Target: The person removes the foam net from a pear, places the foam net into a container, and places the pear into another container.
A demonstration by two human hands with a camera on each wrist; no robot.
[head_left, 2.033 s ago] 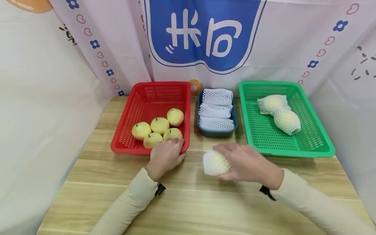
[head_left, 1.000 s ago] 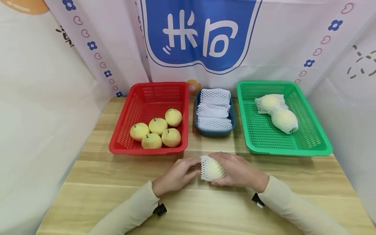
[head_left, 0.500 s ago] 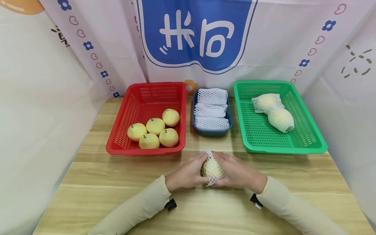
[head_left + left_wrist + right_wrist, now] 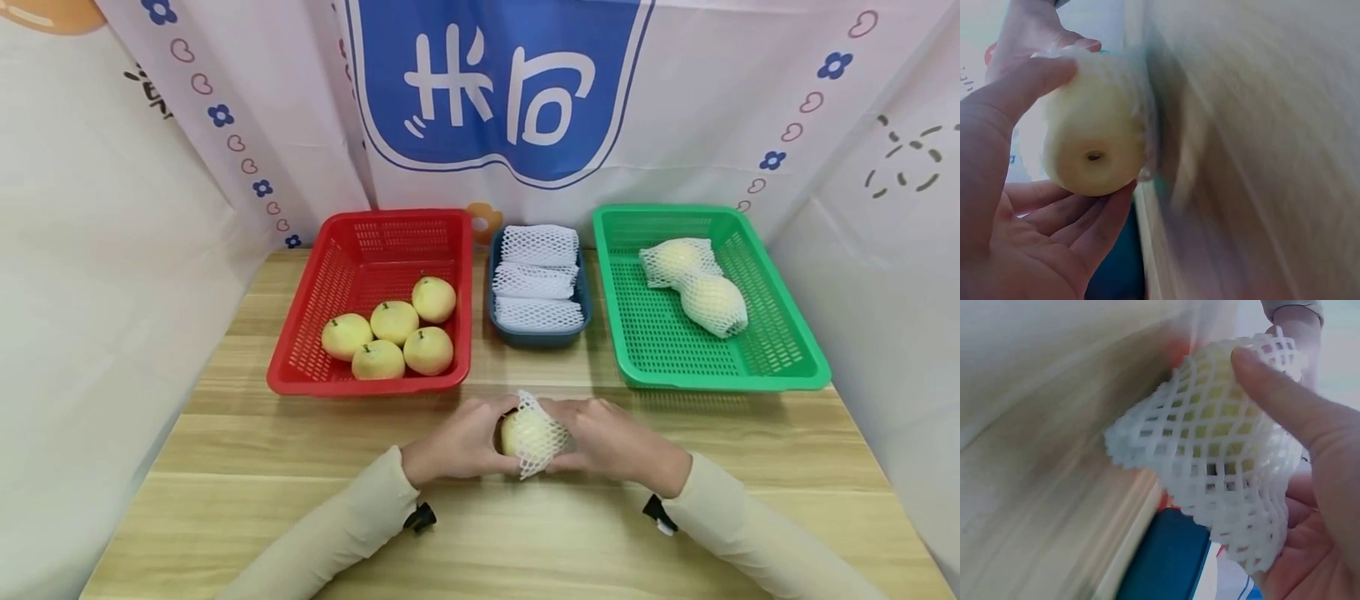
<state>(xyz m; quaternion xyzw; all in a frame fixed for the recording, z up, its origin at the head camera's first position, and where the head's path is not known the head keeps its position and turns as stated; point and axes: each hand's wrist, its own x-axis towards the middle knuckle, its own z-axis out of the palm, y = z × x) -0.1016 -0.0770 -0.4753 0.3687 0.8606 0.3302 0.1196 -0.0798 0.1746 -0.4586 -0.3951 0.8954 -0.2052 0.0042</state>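
Note:
Over the table's front middle, both hands hold one yellow pear (image 4: 1094, 134) partly covered by a white foam net sleeve (image 4: 1210, 450). My left hand (image 4: 461, 443) curls its thumb and fingers about the pear's bare end, whose small dark hollow faces the left wrist camera. My right hand (image 4: 615, 442) grips the netted side, its thumb pressed on the mesh. In the right wrist view the sleeve's loose edge flares out past the fruit. Several bare pears (image 4: 393, 322) lie in the red basket (image 4: 367, 387). Netted pears (image 4: 714, 304) rest in the green basket (image 4: 731, 382).
A small dark blue tray (image 4: 536, 339) with folded foam net sleeves (image 4: 538, 314) stands between the two baskets. The wooden table (image 4: 480, 550) reaches back to a printed cloth (image 4: 487, 183), with white cloth at both sides.
My left hand has left the red basket's front rim and moved right to the pear. My right hand has brought the netted pear slightly left, and the sleeve has slipped off its left end.

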